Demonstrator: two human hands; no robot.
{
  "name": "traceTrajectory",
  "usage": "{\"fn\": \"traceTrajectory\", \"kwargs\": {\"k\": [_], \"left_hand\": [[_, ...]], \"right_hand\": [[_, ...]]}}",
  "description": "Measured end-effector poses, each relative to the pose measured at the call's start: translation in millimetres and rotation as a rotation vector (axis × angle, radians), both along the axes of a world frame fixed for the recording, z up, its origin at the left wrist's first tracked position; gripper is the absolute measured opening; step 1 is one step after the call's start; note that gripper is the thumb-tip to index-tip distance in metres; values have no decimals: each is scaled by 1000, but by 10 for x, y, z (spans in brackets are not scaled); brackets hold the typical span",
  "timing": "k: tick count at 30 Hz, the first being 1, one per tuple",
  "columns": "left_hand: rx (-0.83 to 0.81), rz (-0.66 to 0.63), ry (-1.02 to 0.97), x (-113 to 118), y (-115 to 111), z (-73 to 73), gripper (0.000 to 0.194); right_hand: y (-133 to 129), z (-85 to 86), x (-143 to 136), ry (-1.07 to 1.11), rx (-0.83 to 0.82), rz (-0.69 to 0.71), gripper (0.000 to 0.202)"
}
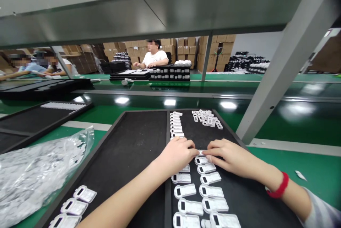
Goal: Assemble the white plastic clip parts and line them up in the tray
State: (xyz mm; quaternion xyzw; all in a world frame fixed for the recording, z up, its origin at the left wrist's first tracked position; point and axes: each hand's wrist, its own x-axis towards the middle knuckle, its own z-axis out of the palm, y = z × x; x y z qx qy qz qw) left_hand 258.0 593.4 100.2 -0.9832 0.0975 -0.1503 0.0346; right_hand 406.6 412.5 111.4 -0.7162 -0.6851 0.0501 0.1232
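Observation:
My left hand (181,153) and my right hand (229,157) meet over a black tray, fingers closed on opposite ends of one small white plastic casing (201,152). That casing is at the far end of a column of similar white casings (211,178), each with a rounded end and a small dark window. Just left runs another column of casings (185,191), partly hidden beneath my left hand. Smaller white plastic pieces (207,117) with cut-outs lie in a loose pile in the tray's far right corner.
The black tray (168,185) has a central divider; three casings (85,194) lie at its near left. A clear bag (45,174) of white parts stands left. A slanted metal post (282,64) rises at right. Across the green bench sits a co-worker (156,57) behind stacked trays (170,73).

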Motion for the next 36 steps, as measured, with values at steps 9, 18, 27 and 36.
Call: {"fn": "traceTrajectory", "kwargs": {"k": [9,18,27,36], "left_hand": [[-50,-29,59,36,-9,2,20],[-59,-31,41,20,-10,15,20],[-145,-62,87,-12,14,130,19],[-149,-19,50,17,29,119,25]], "right_hand": [[-146,352,-146,127,-2,12,28],[-302,487,-965,21,-352,205,6],[-277,425,-923,-12,-363,207,12],[-281,446,-903,200,-372,115,8]]}}
